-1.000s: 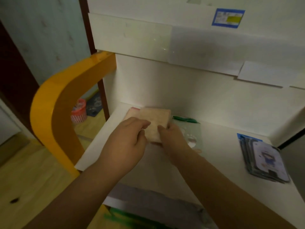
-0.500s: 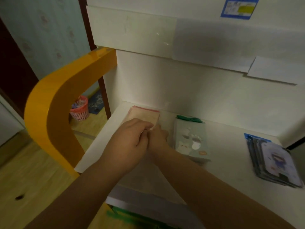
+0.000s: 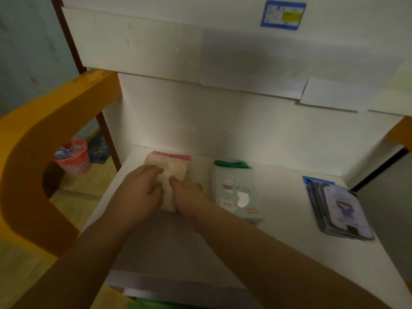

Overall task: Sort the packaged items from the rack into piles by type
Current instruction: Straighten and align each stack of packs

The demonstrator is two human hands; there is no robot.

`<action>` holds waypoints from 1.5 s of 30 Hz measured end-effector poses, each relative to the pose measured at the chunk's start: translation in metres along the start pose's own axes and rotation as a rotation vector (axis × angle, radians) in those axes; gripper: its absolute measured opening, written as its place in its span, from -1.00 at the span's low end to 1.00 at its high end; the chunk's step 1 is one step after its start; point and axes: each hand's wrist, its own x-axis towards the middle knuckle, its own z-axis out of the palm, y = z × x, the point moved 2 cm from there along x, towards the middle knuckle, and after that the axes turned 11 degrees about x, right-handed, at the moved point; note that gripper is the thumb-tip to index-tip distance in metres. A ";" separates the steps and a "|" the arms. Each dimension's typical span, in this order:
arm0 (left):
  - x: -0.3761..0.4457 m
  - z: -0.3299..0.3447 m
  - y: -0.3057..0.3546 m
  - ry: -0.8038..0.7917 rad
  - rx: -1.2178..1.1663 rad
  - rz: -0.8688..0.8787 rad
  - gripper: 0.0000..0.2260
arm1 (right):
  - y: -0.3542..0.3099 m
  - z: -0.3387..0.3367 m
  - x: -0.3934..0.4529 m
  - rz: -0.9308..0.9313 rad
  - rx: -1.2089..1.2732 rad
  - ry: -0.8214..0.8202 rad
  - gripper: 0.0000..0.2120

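Note:
A pile of beige packets with pink top edges (image 3: pixel 172 167) lies at the back left of the white shelf (image 3: pixel 278 241). My left hand (image 3: pixel 139 192) rests on its left side, fingers bent over the packets. My right hand (image 3: pixel 189 195) presses the pile's near right part, fingers curled on it. Just right of them sits a pile of grey-green packets with foot-shaped cut-outs and green tops (image 3: pixel 237 192). At the far right lies a stack of dark packets with a cartoon figure (image 3: pixel 338 210).
A white back wall rises behind the shelf, with a blue label (image 3: pixel 283 15) high up. An orange curved frame (image 3: pixel 33 157) borders the left side. On the floor beyond it stands a pink basket (image 3: pixel 73 156).
The beige packet held up a second ago has come down onto the beige pile. Both hands now rest on that pile. The grey-green pile has become uncovered.

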 end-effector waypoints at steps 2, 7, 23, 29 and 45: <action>0.003 0.004 -0.006 0.008 0.020 -0.049 -0.66 | -0.002 0.001 0.003 -0.013 0.006 -0.020 -0.51; 0.008 0.008 -0.026 -0.150 -0.052 -0.181 -0.46 | -0.010 0.011 0.010 0.065 0.043 -0.033 -0.42; 0.022 0.004 -0.020 -0.365 -0.861 -0.472 -0.77 | 0.007 -0.012 0.002 0.194 0.693 -0.087 -0.71; 0.008 -0.004 -0.010 -0.254 -0.902 -0.151 -0.78 | 0.001 -0.019 0.004 -0.052 0.688 0.029 -0.66; -0.008 0.014 -0.027 0.027 -0.729 0.105 -0.47 | 0.015 -0.014 -0.022 -0.792 0.489 0.106 -0.37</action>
